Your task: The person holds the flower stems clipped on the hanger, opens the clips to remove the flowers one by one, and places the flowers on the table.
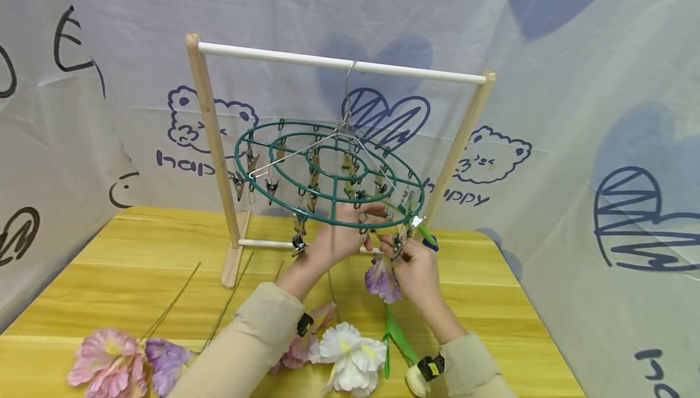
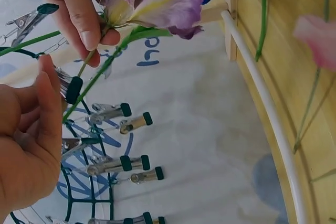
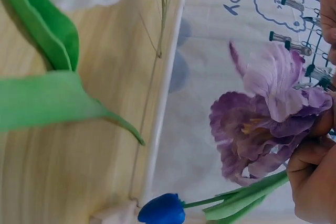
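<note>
In the head view my left hand (image 1: 347, 231) reaches up under the green round hanger (image 1: 335, 203), its fingertips around a metal clip (image 2: 67, 83) with a dark green tip. My right hand (image 1: 418, 270) pinches the stem of a purple artificial flower (image 3: 257, 124) just behind its bloom, which hangs downward. In the left wrist view that thin stem runs up to the clip beside my left fingertips. A blue tulip (image 3: 163, 209) hangs next to the purple flower, its green stem passing close behind my right hand. Part of the left grip is hidden by the hanger ring.
The hanger hooks onto the white bar (image 1: 273, 56) of a wooden stand. Several more clips (image 1: 271, 188) dangle from its rings. On the wooden table (image 1: 470, 313) lie a pink flower (image 1: 109, 361), another purple flower (image 1: 166, 363), a white flower (image 1: 352, 355) and a pale tulip (image 1: 417, 381).
</note>
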Demonstrator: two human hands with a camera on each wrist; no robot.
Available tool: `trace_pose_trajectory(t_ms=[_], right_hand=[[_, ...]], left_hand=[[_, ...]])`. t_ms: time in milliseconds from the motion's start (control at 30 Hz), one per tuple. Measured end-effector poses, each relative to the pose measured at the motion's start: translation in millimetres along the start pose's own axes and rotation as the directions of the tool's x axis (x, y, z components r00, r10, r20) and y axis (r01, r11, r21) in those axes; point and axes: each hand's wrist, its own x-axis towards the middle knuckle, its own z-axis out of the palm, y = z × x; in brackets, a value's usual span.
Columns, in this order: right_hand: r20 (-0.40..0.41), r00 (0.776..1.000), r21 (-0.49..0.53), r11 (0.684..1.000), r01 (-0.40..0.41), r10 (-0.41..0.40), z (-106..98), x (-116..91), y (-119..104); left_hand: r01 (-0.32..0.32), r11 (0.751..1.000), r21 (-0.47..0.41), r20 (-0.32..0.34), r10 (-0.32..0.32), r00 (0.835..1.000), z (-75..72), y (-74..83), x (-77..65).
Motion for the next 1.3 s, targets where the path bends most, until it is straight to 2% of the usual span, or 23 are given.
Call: trace_pose_trajectory(t_ms=[167, 333, 400, 500, 700, 1033, 1167, 1300], right_hand=[[0.004, 0.996, -0.086, 0.992, 0.088, -0.088, -10.1, 2.4, -1.0], [0.042, 0.987, -0.162, 0.973, 0.162, -0.157, -17.4, 6.0, -1.5], [0.059, 0.984, -0.163, 0.971, 0.176, -0.168, -19.7, 7.4, -2.2], [0.082, 0.984, -0.152, 0.973, 0.172, -0.161, -22.6, 8.6, -3.6], [0.112, 0.987, -0.166, 0.977, 0.135, -0.117, -26.7, 10.3, -6.7], [0.133, 0.988, -0.193, 0.976, 0.098, -0.073, -30.7, 11.2, -10.6], [0.14, 0.988, -0.194, 0.977, 0.087, -0.06, -31.3, 11.2, -11.2], [0.136, 0.989, -0.211, 0.974, 0.087, -0.059, -32.4, 10.2, -10.5]], left_hand=[[-0.088, 0.992, 0.095, -0.03, 0.091, 0.995, 3.3, 3.2, -0.1], [-0.025, 0.999, 0.025, -0.05, 0.026, 0.998, 5.3, 7.7, 2.9], [-0.015, 1.0, 0.016, -0.054, 0.016, 0.998, 5.8, 8.1, 4.3], [-0.032, 0.999, 0.017, -0.048, 0.033, 0.998, 6.2, 7.2, 5.7], [-0.133, 0.991, 0.004, -0.014, 0.133, 0.991, 7.4, 2.6, 7.2], [-0.217, 0.976, 0.005, -0.074, 0.217, 0.973, 15.2, -1.6, 5.5], [-0.208, 0.976, 0.066, -0.102, 0.214, 0.971, 17.8, -0.9, 6.3], [-0.193, 0.96, 0.201, -0.114, 0.219, 0.969, 19.3, 1.4, 8.1]])
